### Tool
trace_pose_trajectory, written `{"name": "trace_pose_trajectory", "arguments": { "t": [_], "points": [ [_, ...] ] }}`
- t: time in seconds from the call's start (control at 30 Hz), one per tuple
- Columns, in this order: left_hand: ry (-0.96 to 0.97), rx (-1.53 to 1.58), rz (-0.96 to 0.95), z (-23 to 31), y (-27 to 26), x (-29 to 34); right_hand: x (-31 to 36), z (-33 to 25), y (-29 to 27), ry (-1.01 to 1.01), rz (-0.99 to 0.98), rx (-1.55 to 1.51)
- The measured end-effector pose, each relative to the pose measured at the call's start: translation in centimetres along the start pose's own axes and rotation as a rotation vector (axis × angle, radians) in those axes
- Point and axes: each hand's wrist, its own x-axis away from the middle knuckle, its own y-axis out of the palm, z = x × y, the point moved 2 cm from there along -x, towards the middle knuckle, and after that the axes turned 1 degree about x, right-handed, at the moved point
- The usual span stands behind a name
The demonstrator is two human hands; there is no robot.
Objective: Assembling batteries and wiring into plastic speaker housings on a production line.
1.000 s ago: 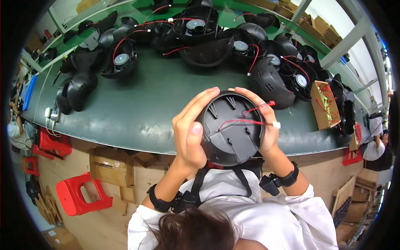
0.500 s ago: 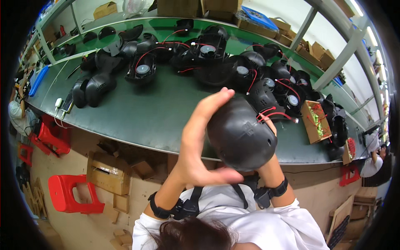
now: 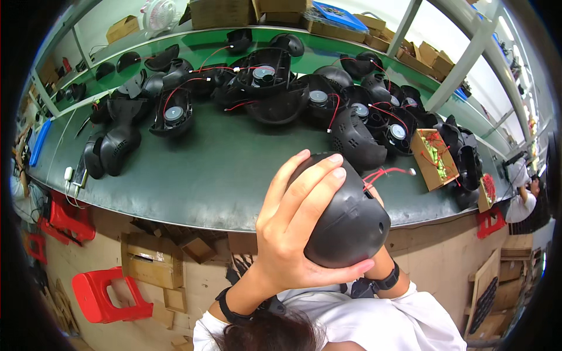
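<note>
A rounded black plastic shell is held up in front of the bench's near edge. It has a small hole in its side, and red wires with a white connector come out of an opening in it. My left hand is wrapped over the shell's left side, fingers across the top and thumb along the bottom. From behind and to the right my right hand supports it; most of its fingers are hidden by the shell. Beyond the shell lies a vented black shell half.
Black housings with round speakers and red wires spread across the green bench. A carton of green parts stands at the right. Vented black shells lie at the left. Below are a red stool and a cardboard box.
My left hand, held curved beside the shell before, has closed over it. The shell has tilted and come slightly nearer. The bench has shifted left in the view.
</note>
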Motion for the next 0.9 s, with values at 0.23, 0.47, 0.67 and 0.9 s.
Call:
{"name": "trace_pose_trajectory", "arguments": {
  "t": [0.23,0.47,0.67,0.9],
  "points": [
    [-0.048,0.215,-0.015,-1.6,1.2,0.6,1.4,-3.9,2.2,0.081,0.12,-0.362],
    [-0.325,0.798,0.148,-3.9,1.8,1.6,-0.8,-12.4,3.3,-0.176,-0.481,1.011],
    [-0.425,0.651,0.133,-5.1,4.6,0.3,-1.9,-11.7,1.4,-0.299,-0.438,1.092],
    [-0.498,0.546,0.009,-5.2,3.8,-2.7,-2.2,-11.0,-0.7,-0.351,-0.279,0.878]
  ]
}}
